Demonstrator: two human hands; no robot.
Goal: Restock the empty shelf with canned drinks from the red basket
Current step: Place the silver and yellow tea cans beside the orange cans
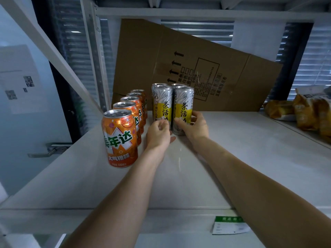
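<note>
Two rows of tall silver-and-yellow tea cans stand on the white shelf (232, 158), two cans deep. My right hand (194, 126) grips the lower part of the front right tea can (183, 102). My left hand (158, 133) is curled round the base of the front left tea can (162, 102); its fingers are mostly hidden behind the hand. To the left runs a row of several orange soda cans, the nearest one (120, 138) close to the shelf's front. The red basket is out of view.
A flattened cardboard box (206, 56) leans against the back of the shelf. Yellow snack packets (304, 111) lie on the neighbouring shelf at the right. A green-and-white price tag (231, 224) hangs on the shelf's front edge. A slanted white upright (53, 56) borders the left.
</note>
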